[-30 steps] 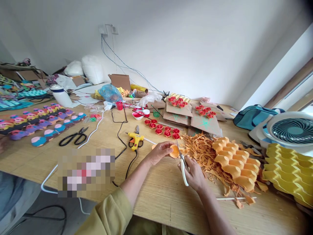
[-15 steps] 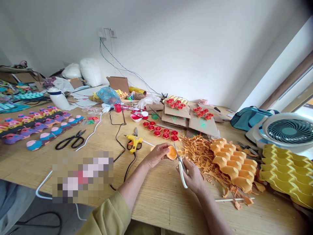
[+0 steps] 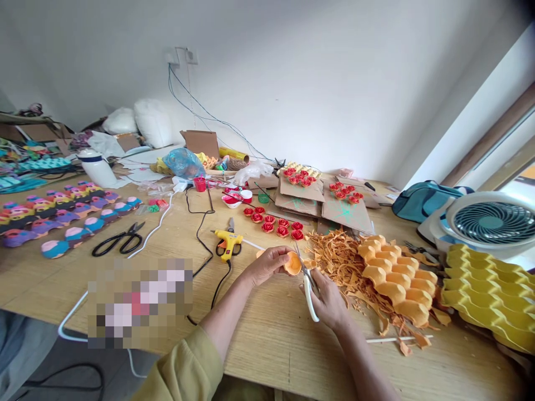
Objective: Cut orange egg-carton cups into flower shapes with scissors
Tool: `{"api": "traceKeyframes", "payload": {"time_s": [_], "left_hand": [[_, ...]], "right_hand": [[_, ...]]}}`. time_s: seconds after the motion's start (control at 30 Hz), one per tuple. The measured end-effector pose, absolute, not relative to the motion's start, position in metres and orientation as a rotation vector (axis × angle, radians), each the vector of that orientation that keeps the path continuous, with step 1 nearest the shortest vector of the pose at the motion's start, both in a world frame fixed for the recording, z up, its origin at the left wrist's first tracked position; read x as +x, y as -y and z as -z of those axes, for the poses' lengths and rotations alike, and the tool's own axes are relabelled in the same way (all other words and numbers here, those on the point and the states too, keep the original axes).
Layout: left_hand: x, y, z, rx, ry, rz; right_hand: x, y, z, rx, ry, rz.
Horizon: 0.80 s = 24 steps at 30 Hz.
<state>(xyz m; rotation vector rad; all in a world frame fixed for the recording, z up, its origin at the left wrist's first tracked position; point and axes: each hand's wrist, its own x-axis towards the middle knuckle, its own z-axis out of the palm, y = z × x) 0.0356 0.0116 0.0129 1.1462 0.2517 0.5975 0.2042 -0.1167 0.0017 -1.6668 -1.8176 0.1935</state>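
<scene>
Between its thumb and fingers my left hand point(image 3: 267, 265) pinches an orange egg-carton cup point(image 3: 293, 263), its hollow side turned toward me. My right hand point(image 3: 328, 301) grips white-handled scissors point(image 3: 310, 295). Their blades point up and away, touching or very close to the cup's right rim; whether they cut into it I cannot tell. Orange scraps point(image 3: 338, 262) lie heaped just beyond the right hand, beside an orange egg tray point(image 3: 397, 275). Past the hands sit several red paper roses point(image 3: 282, 228).
A yellow glue gun point(image 3: 228, 243) rests left of my hands, its black cord trailing toward me. Black scissors point(image 3: 118, 239) lie farther left near a white cable. At the right are a yellow egg tray point(image 3: 491, 295) and a fan point(image 3: 493, 220). Cardboard pieces point(image 3: 346, 216) carry more roses.
The whole view has shifted very slightly. Both hands keep nearly the same position on the cup and the scissors.
</scene>
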Motion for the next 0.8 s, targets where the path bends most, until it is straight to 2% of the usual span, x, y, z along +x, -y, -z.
{"api": "traceKeyframes", "payload": {"time_s": [0.8], "left_hand": [[0.0378, -0.01, -0.0108, 1.101, -0.238, -0.723]], "right_hand": [[0.2082, 0.1116, 0.0084, -1.676, 1.651, -0.345]]}}
